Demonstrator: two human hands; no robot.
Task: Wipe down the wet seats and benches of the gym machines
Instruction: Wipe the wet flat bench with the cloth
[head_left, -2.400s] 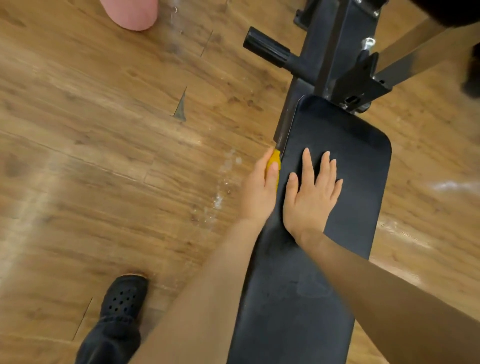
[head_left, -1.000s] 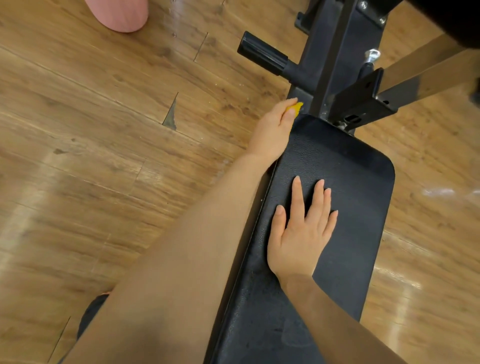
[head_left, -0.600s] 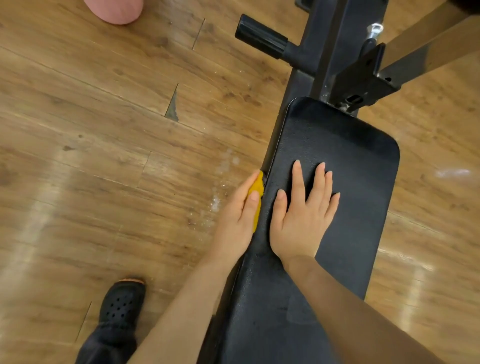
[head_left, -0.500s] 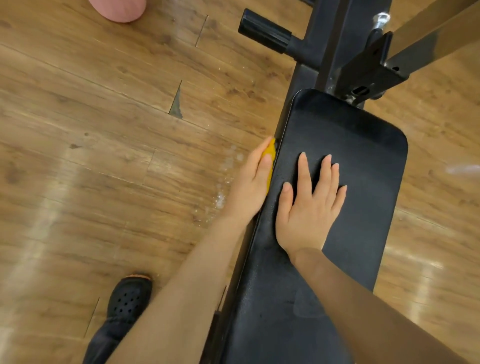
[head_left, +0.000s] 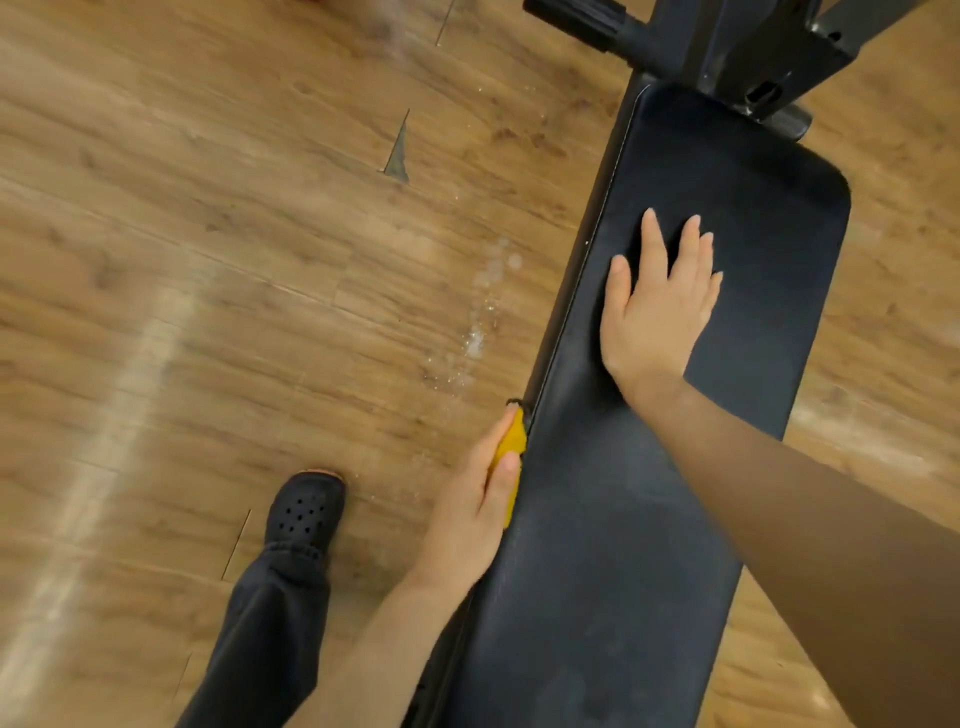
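Bench pad of long black textured vinyl (head_left: 623, 519), faintly smudged, set over wood-plank floor (head_left: 208, 312), small yellow cloth (head_left: 511, 457) pressed against its left edge by left hand (head_left: 467, 514), fingers closed on it, right hand (head_left: 654, 312) laid flat on top, fingers spread.
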